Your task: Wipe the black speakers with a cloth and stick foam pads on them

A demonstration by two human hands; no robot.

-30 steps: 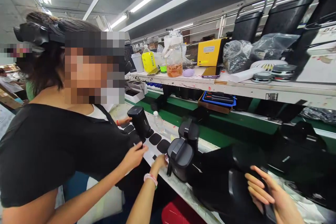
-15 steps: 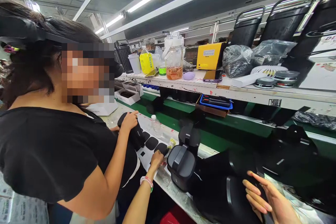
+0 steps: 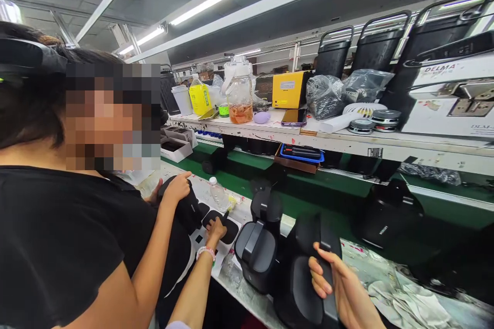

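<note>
My left hand [image 3: 216, 230], with a beaded bracelet at its wrist, reaches to a white sheet [image 3: 230, 235] bearing black rounded-square pads [image 3: 213, 218]. Its fingers are apart over the pads; whether they grip an edge is too small to tell. A small dark upright item stands at the fingertips. On the right, my right hand [image 3: 328, 277] is open, fingers slightly bent against the top of a black speaker-like case [image 3: 304, 290] with a strap handle. A second such case [image 3: 306, 231] stands behind it, and another [image 3: 255, 252] to its left.
A co-worker in a black top [image 3: 69, 247] sits close on the left, both hands on a black case [image 3: 187, 211]. A clear bottle [image 3: 219, 196] stands behind the sheet. White cloth gloves [image 3: 409, 303] lie at right. A loaded shelf [image 3: 270, 136] runs above the green belt [image 3: 235, 172].
My right hand and the black cases by it have moved left, closer to the other cases. My left hand has moved further over the pads, its fingers spreading. The view has turned right.
</note>
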